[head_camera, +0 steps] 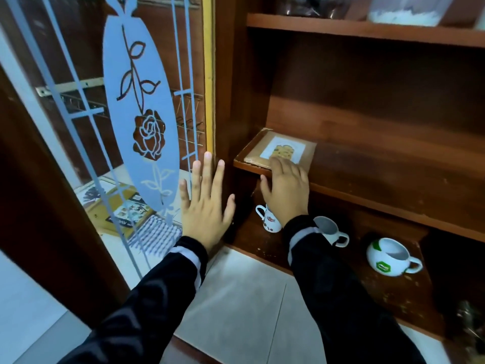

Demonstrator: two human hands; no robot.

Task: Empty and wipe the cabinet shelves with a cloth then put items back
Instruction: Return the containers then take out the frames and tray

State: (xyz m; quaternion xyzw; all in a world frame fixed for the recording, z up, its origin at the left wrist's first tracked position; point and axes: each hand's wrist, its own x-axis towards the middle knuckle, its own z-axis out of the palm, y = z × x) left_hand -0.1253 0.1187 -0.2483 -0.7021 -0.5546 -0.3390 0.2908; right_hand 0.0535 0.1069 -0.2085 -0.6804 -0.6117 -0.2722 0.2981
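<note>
Sitting at the left end of the middle shelf [393, 179], the brown box [280, 151] has the right grip [286, 187] curled over its near edge — left grip [207, 206] flat, fingers spread, at the glass door [78, 114]. Mugs [388, 256] stand below — emptying looks barely begun, wiping not started.

Box [280, 151] on middle shelf [367, 200], left end; three mugs [391, 256] on shelf below.

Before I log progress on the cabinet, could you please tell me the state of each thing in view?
Glass door: open.
Brown box: closed, flat on the middle shelf.
Left hand: open, fingers spread.
Right hand: fingers on the box; grip unclear.
Logo mug: upright, on the bottom shelf.
White mug: empty, same shelf.
Green-and-white mug: empty, same shelf.
</note>
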